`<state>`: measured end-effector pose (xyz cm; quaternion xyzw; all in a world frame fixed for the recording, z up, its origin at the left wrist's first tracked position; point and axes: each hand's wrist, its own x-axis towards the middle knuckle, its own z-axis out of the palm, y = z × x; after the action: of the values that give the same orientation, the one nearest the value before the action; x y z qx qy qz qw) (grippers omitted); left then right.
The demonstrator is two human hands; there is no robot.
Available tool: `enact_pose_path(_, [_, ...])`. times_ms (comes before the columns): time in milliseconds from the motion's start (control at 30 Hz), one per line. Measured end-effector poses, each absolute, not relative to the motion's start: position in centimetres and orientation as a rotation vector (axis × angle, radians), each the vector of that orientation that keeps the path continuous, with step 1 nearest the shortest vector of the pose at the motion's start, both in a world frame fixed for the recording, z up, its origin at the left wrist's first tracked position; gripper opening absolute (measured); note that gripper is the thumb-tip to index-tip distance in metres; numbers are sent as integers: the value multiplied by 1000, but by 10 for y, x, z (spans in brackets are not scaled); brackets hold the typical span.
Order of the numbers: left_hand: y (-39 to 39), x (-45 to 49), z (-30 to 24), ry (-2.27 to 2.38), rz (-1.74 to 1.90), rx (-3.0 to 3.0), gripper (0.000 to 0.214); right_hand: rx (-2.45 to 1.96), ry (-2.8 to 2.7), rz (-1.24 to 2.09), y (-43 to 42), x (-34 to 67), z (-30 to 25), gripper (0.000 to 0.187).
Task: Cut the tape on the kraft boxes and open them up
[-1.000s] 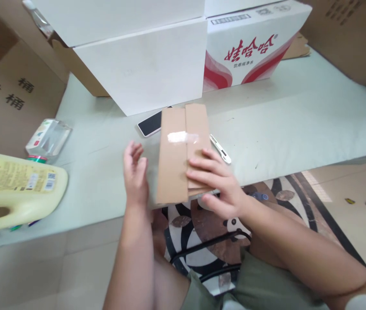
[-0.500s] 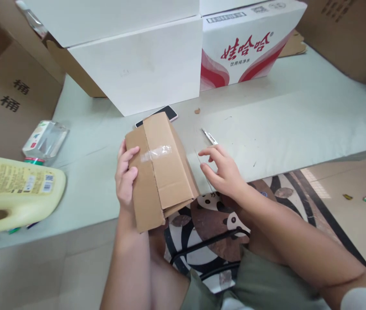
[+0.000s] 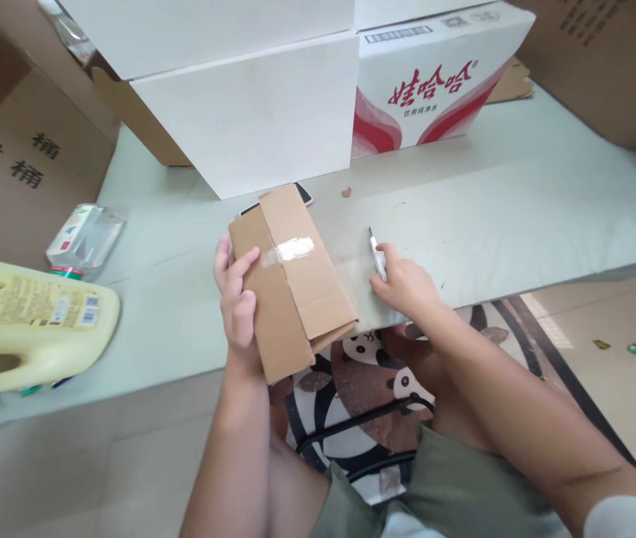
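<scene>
Left hand [image 3: 238,310] grips the left side of a small cardboard box [image 3: 278,317], set at an angle and projecting past the near edge of the pale green table [image 3: 463,202]; clear tape [image 3: 295,249] crosses its top seam. Right hand [image 3: 410,290] holds 1 white cutter [image 3: 375,254], tip pointing away from the person, apart from the box. 1 phone [image 3: 304,194] lies partly hidden behind the box. Beyond: 1 carton with red lettering [image 3: 435,97]. At left: 1 clear bottle [image 3: 90,235] on its side, 1 pale yellow jug [image 3: 71,340].
</scene>
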<state>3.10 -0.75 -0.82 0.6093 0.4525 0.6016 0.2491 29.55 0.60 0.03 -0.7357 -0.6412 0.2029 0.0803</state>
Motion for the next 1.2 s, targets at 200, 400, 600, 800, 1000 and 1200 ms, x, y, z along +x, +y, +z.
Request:
enact_pose_path(200, [-11, 47, -8, 1277, 1574, 1934, 54, -1698, -1532, 910, -2, 299, 3, 41])
enact_pose_path(400, [-15, 67, -5, 1369, 1589, 1952, 57, -1093, -1347, 750, -14, 300, -2, 50])
enact_pose_path(600, [-17, 73, -8, 1395, 1619, 1966, 57, -1156, -1341, 383, -21, 283, 13, 19])
enact_pose_path(800, [-18, 73, -9, 1368, 1648, 1995, 53, -847, -1433, 322, -40, 266, 28, 26])
enact_pose_path(1000, [-19, 73, -11, 1403, 1644, 1988, 55, -919, -1718, 258, -46, 261, 23, 36])
enact_pose_path(1200, [-17, 71, -13, 1369, 1654, 2093, 51, -904, -1756, 131, -44, 261, 24, 30])
